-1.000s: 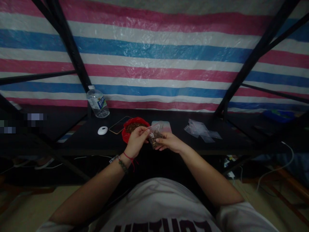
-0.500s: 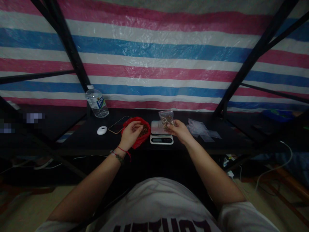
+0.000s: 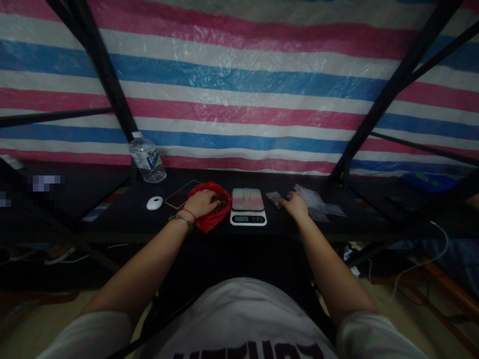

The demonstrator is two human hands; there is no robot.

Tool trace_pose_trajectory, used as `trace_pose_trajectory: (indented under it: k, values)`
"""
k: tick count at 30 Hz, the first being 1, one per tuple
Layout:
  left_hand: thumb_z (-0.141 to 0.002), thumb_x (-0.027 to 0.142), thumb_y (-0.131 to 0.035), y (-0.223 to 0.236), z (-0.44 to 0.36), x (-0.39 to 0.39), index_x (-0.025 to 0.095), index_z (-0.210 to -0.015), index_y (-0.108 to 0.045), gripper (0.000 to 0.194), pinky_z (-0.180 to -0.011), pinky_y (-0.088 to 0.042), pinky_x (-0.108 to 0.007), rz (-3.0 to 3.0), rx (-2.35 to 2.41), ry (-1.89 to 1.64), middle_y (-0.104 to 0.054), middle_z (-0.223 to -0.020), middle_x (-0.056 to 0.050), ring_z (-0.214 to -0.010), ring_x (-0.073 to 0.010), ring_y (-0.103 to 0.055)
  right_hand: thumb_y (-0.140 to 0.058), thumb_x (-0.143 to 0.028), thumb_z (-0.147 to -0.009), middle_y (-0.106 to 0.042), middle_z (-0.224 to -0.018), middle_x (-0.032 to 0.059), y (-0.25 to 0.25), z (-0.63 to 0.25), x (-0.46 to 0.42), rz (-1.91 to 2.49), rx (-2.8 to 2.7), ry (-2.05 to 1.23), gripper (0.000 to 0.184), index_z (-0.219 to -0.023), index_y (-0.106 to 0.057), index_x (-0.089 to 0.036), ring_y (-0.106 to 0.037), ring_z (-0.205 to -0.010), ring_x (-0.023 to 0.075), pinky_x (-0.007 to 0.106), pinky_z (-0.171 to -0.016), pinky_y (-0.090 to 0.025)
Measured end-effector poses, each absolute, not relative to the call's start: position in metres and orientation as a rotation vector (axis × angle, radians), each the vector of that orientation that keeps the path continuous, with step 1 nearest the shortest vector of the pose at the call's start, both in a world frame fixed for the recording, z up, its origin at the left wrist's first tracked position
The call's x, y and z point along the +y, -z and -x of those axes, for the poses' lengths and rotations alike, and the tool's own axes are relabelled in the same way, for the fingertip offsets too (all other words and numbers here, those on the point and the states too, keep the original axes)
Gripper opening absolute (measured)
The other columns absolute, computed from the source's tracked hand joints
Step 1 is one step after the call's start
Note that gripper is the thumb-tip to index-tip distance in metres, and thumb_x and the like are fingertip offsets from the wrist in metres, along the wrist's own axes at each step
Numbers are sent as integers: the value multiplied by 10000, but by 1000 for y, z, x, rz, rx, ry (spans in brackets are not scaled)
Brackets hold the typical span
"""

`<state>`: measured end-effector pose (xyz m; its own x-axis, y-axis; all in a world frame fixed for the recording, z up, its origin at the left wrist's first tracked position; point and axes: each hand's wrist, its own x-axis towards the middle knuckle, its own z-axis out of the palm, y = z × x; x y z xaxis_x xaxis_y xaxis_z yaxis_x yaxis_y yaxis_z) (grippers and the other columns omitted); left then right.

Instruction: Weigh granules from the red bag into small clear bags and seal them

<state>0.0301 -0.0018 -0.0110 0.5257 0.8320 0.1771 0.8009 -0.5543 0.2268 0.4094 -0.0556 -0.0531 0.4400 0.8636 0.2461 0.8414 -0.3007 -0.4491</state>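
My left hand (image 3: 202,203) reaches into a red plastic bag (image 3: 207,224) of small brown pieces (image 3: 221,199). Its fingers are apart over the pieces, with the tips partly hidden among them. To the right, a white digital scale (image 3: 248,200) has a bare weighing plate. A small clear zip bag (image 3: 276,200) holding brown bits lies on the black table just right of the scale. My right hand (image 3: 297,205) is low over the table at this bag's right end, thumb and fingers apart; whether they still touch it is hard to see. Flat clear zip bags (image 3: 313,198) lie beyond that hand.
A clear plastic bottle (image 3: 148,159) stands at the back left, by a black frame post (image 3: 116,94). A white oval case (image 3: 154,203) and a thin phone-like slab (image 3: 181,195) lie left of the red bag. A striped sheet (image 3: 239,109) hangs behind the table (image 3: 250,178).
My right hand has moved right and down from above the scale, and the filled zip bag now lies on the table. My left hand has settled further into the red bag.
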Motion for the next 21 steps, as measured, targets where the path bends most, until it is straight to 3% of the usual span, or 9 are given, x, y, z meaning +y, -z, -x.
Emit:
trace_pose_trajectory:
  k: [5,15,21]
  values:
    - [-739,762,-448,10,-38,3,198,-1308,-528,806,-953,-394,-470,-2605,1574,-117,-517,-1349,-175,-1170,-373,-513,-544,-414,-824,-591,-1203,204,43,-401,-53,2103,-1470,-22,522,-1226,-599,-86,-562,-1132,277,353,-971,-417]
    - [-860,599,-395,27,-36,4,229,-1162,-599,518,-872,-419,-420,-2743,1561,-266,-572,-1196,-120,-1082,-306,-532,-537,-350,-814,-668,-1111,158,32,-387,-59,2016,-1522,-138,377,-1074,-693,-127,-599,-1077,262,345,-942,-432]
    - [-885,467,-422,24,-36,4,193,-1079,-644,403,-923,-410,-368,-2769,1381,-349,-607,-1120,-112,-1030,-245,-560,-566,-338,-799,-713,-977,110,32,-378,-60,1944,-1545,-188,302,-990,-716,-158,-638,-979,246,331,-874,-464]
